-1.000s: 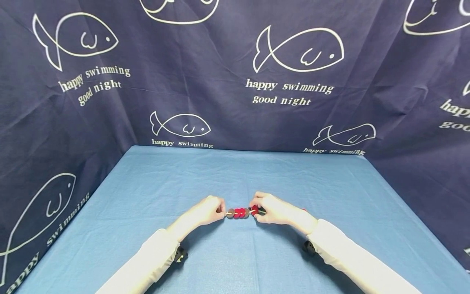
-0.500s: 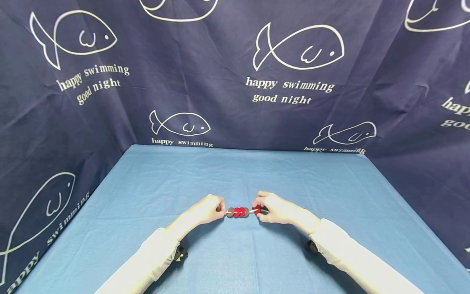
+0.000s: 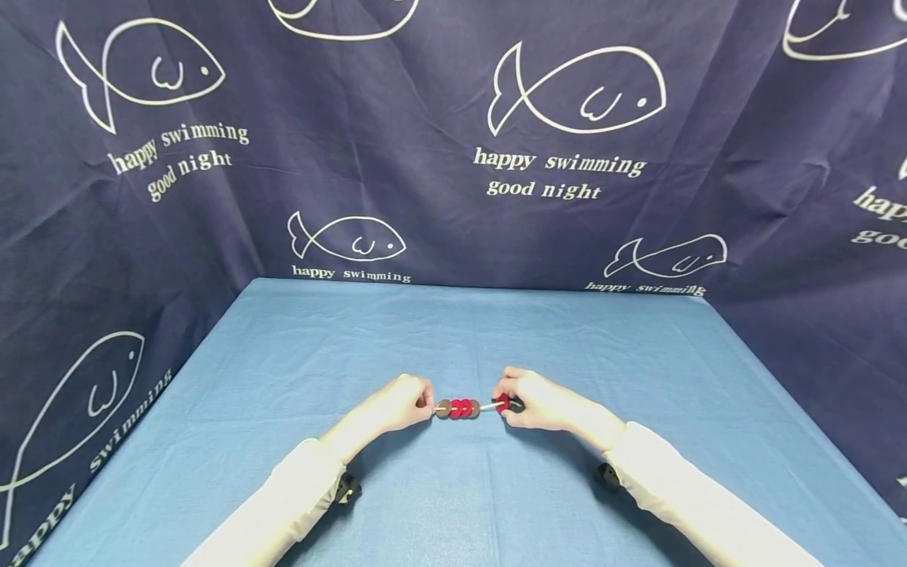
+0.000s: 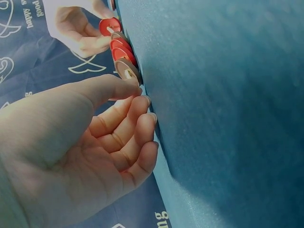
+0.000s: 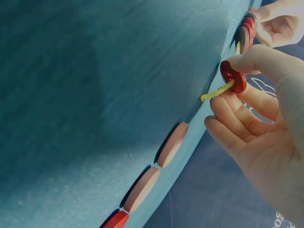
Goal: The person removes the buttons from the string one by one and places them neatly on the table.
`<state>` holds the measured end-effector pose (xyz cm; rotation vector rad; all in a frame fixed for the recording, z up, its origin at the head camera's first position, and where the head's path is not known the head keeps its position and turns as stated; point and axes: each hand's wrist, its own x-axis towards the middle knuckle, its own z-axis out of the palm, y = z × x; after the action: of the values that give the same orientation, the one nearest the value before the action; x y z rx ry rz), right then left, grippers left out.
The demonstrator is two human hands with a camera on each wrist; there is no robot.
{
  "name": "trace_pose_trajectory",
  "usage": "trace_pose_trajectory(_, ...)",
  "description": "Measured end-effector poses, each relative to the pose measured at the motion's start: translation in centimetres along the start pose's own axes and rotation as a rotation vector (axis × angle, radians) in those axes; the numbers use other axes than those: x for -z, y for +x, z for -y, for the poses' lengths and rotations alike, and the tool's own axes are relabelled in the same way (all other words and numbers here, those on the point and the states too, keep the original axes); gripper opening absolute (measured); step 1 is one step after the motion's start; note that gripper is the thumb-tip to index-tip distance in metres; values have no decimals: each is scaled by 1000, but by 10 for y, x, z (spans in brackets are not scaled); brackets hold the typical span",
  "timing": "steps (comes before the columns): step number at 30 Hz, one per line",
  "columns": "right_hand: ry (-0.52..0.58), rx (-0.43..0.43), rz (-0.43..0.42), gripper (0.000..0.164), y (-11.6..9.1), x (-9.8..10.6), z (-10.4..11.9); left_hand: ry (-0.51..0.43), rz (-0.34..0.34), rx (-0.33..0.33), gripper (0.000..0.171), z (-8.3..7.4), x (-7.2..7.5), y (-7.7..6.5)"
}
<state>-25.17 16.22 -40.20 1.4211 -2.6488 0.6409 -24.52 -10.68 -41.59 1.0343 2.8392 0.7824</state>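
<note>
Several buttons hang in a row on a string between the two hands. My left hand point(image 3: 407, 403) pinches the string's left end, right beside a brown button point(image 3: 443, 409); red buttons point(image 3: 460, 408) come after it, then another brown one. My right hand point(image 3: 542, 403) holds a single red button point(image 5: 232, 76) between thumb and fingers, apart from the row. Through that button runs the string, its yellow end point(image 5: 216, 91) sticking out on the near side in the right wrist view. A bare stretch of string point(image 3: 488, 407) joins the red button to the row.
In the right wrist view, loose brown buttons point(image 5: 173, 145) and a red button point(image 5: 116, 221) lie on the blue cloth point(image 3: 453, 339), hidden behind the right arm in the head view. A dark curtain point(image 3: 439, 142) with fish drawings hangs behind the table.
My right hand has moved a little to the right with the red button, and more bare string shows between it and the row. The left hand has stayed almost still.
</note>
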Motion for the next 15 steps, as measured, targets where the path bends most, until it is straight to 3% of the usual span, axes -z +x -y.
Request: trace_pose_trajectory(15,8,-17,1,12,-6,2,-3,-1,-1,10,13,-1,1,0)
